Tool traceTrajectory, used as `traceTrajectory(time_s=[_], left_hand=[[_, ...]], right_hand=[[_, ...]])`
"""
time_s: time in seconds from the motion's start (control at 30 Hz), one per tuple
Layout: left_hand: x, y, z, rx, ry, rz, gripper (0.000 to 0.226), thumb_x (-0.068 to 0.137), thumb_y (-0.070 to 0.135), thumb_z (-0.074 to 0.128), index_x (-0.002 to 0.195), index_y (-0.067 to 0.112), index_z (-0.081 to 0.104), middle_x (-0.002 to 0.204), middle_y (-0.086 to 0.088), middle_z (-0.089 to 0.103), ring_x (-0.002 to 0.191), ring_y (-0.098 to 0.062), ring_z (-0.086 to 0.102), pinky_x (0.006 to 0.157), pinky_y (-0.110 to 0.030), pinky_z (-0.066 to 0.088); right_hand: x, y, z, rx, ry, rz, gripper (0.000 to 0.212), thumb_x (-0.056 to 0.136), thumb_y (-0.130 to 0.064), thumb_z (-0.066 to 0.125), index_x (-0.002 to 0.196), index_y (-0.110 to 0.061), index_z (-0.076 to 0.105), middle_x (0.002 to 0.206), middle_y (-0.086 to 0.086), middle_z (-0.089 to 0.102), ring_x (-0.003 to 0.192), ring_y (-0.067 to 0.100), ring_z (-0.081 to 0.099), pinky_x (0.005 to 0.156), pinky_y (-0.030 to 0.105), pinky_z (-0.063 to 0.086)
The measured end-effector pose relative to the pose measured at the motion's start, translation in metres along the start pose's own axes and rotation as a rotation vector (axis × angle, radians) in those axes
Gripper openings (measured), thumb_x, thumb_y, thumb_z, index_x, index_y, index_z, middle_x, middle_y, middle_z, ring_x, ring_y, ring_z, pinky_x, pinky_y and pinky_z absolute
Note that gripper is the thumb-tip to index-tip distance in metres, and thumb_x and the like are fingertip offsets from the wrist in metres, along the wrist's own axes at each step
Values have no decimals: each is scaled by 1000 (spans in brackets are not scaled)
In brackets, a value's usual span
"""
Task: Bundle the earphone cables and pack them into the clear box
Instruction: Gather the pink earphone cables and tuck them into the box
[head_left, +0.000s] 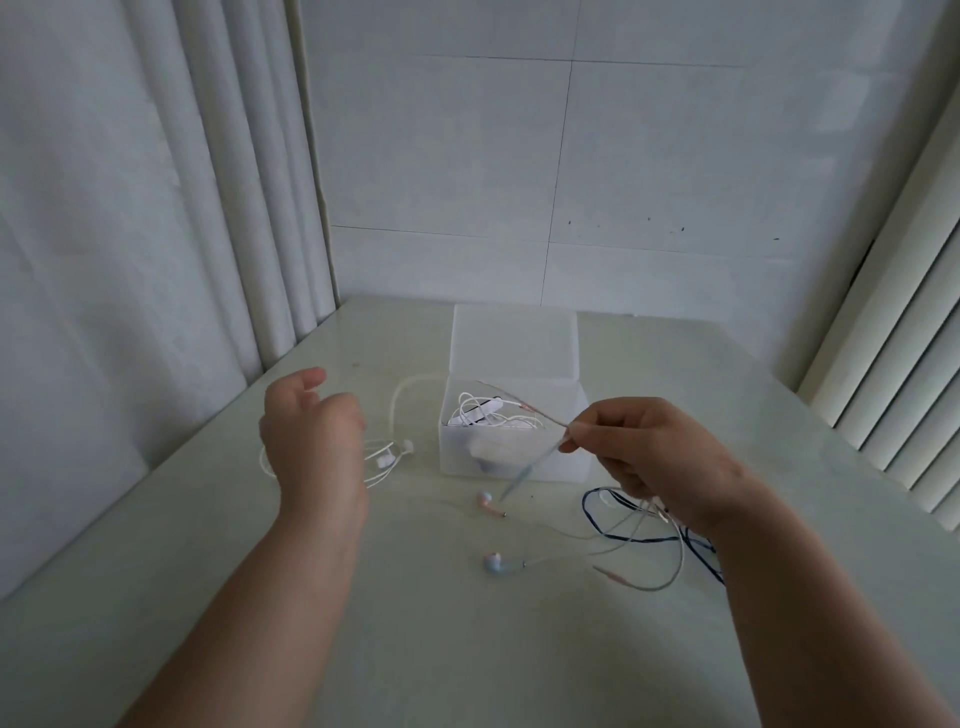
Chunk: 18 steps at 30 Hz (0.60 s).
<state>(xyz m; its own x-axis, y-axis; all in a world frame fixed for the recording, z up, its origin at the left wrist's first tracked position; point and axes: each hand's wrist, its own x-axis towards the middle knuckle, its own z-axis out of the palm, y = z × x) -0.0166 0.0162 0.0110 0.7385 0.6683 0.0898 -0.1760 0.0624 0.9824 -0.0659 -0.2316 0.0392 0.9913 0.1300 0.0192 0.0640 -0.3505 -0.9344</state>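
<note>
The right hand (649, 457) pinches a thin pastel cable (524, 470) between thumb and fingertips, lifted clear of the tabletop (415, 623) just in front of the clear box (514, 410), probably so the slack can hang free and be gathered into loops. Its plug end dangles down towards the tabletop. The left hand (311, 436) hovers above the tabletop on the left with its fingers loosely curled and holding nothing that I can see, seemingly ready to take the other end of the cable (or to wind it).

The box stands at the middle of the tabletop, lid tipped up at the far side, open towards the person so bundles can be dropped straight in. One white earphone set (483, 413) already lies coiled inside it.

By count: one box; one white set packed; another white set (387, 457) loose on the tabletop left of the box, partly hidden by the left hand; one pink earbud (485, 501) and one blue earbud (493, 562) lying near the middle, apparently belonging to the held cable; and one dark blue cable (597, 525) tangled with it under the right wrist. That makes about four sets, three not yet packed.
</note>
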Motion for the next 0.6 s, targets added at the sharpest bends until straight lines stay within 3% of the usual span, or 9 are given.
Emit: traceTrajectory(time_s=[0.1, 0.2, 0.3, 0.37, 0.43, 0.53, 0.6], left_hand=[[-8, 0, -2, 56, -97, 360, 45, 62, 7, 49, 102, 26, 58, 110, 4, 53, 99, -10, 53, 92, -34, 44], [-21, -4, 6, 178, -448, 727, 37, 67, 16, 53, 102, 25, 64, 107, 8, 59, 107, -11, 54, 97, -37, 41], [-31, -14, 15, 296, -720, 907, 28, 87, 33, 52, 108, 28, 69, 119, 9, 62, 120, -15, 53, 104, -44, 38], [-33, -23, 19, 402, -760, 911, 27, 91, 39, 45, 104, 34, 68, 118, 15, 58, 121, -12, 51, 103, -48, 37], [-34, -25, 20, 455, -753, 898, 29, 90, 41, 41, 87, 31, 68, 111, 18, 56, 115, -9, 51, 98, -44, 38], [-34, -18, 17, 300, -738, 762, 29, 92, 35, 43, 75, 20, 61, 83, 12, 63, 86, -4, 60, 79, -29, 46], [-32, -13, 14, 219, -643, 622, 26, 92, 32, 43, 72, 22, 55, 67, 10, 60, 65, 2, 57, 62, -15, 41]], right_hand=[[1, -2, 7, -87, 12, -47, 19, 93, -17, 59, 81, -12, 74, 46, -8, 33, 45, 11, 24, 46, 24, 19], [0, -2, 14, -156, -6, -85, 17, 93, -20, 60, 84, -15, 74, 47, -15, 38, 44, 5, 29, 45, 18, 24], [-1, -2, 17, -165, -21, -125, 16, 92, -22, 62, 82, -18, 74, 54, -11, 40, 51, 7, 33, 49, 18, 28], [0, -3, 18, -144, -27, -138, 17, 92, -22, 62, 81, -16, 74, 55, -9, 39, 51, 8, 33, 49, 16, 29], [0, -4, 17, -112, -39, -142, 17, 92, -21, 61, 82, -15, 73, 54, -7, 38, 52, 10, 31, 49, 19, 28], [-2, -6, 14, -73, -58, -118, 19, 93, -17, 60, 81, -8, 72, 52, -2, 38, 48, 12, 31, 46, 20, 28], [-5, -8, 9, -56, -39, -104, 22, 92, -12, 59, 74, -6, 69, 47, 0, 41, 43, 13, 33, 45, 22, 30]])
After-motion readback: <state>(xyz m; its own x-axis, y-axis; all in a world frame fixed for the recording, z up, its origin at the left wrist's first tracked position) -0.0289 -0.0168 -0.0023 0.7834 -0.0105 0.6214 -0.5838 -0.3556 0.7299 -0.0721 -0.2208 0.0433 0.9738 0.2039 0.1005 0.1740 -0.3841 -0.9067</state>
